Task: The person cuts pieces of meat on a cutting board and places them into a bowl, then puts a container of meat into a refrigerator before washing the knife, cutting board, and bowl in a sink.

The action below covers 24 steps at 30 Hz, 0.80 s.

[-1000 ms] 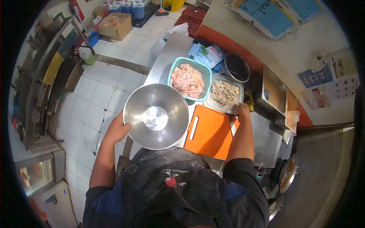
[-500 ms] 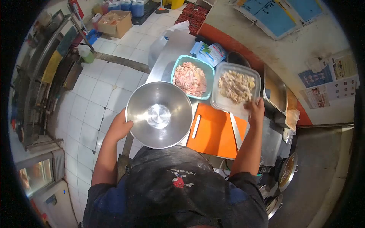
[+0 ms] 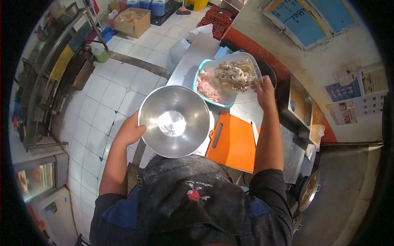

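My left hand (image 3: pixel 130 129) grips the left rim of a large steel bowl (image 3: pixel 174 122) with nothing in it. My right hand (image 3: pixel 264 89) holds the right edge of a translucent plastic container (image 3: pixel 251 65), tilted, with brownish-grey pieces (image 3: pixel 236 76) inside. This container is raised over the right part of a turquoise tub (image 3: pixel 227 102), which holds pale pink raw meat (image 3: pixel 206 87). Below them lies an orange cutting board (image 3: pixel 234 145), with a knife blade (image 3: pixel 254 133) at its right edge.
A steel pan (image 3: pixel 300 102) stands by the wall at the right. Cooking pans (image 3: pixel 310 190) sit at the lower right. A plastic bag (image 3: pixel 178 51) hangs at the counter's far end. A cardboard box (image 3: pixel 133 25) and jugs stand on the tiled floor.
My right hand has lifted the translucent container and moved it up and left, partly over the turquoise tub. The steel bowl stays in my left hand, slightly shifted.
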Each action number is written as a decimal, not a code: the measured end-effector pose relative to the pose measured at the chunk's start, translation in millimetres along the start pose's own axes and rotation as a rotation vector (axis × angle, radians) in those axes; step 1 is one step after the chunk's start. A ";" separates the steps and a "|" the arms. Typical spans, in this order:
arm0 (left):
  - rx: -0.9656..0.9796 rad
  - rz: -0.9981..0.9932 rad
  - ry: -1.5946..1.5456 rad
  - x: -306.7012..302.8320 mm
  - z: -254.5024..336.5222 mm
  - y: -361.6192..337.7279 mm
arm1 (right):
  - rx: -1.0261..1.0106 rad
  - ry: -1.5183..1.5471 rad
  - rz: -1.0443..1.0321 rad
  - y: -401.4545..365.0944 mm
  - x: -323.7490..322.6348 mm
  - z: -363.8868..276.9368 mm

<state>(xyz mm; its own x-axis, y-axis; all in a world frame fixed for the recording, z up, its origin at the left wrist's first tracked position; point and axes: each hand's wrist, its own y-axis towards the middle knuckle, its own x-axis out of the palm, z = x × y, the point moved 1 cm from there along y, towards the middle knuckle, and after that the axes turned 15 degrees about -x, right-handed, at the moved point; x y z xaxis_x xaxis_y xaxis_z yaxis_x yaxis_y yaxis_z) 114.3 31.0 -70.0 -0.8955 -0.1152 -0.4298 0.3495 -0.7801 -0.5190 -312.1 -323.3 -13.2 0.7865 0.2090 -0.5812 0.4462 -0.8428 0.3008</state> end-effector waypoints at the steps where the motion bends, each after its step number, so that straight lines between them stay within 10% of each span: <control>1: 0.015 0.011 -0.006 0.9 -0.1 -0.9 | -0.001 -0.001 -0.001 1.8 2.1 -1.4; 24: 0.012 -0.013 0.003 9.6 -6.9 -1.3 | -0.289 -0.384 0.034 16.2 15.1 -56.6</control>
<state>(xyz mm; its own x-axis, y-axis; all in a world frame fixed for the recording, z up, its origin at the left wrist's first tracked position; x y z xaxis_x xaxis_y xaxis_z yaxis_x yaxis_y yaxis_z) 107.2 35.2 -78.5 -0.8989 -0.1034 -0.4258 0.3348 -0.7889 -0.5153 -268.9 -305.8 25.7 0.6126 -0.0608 -0.7880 0.5660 -0.6622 0.4911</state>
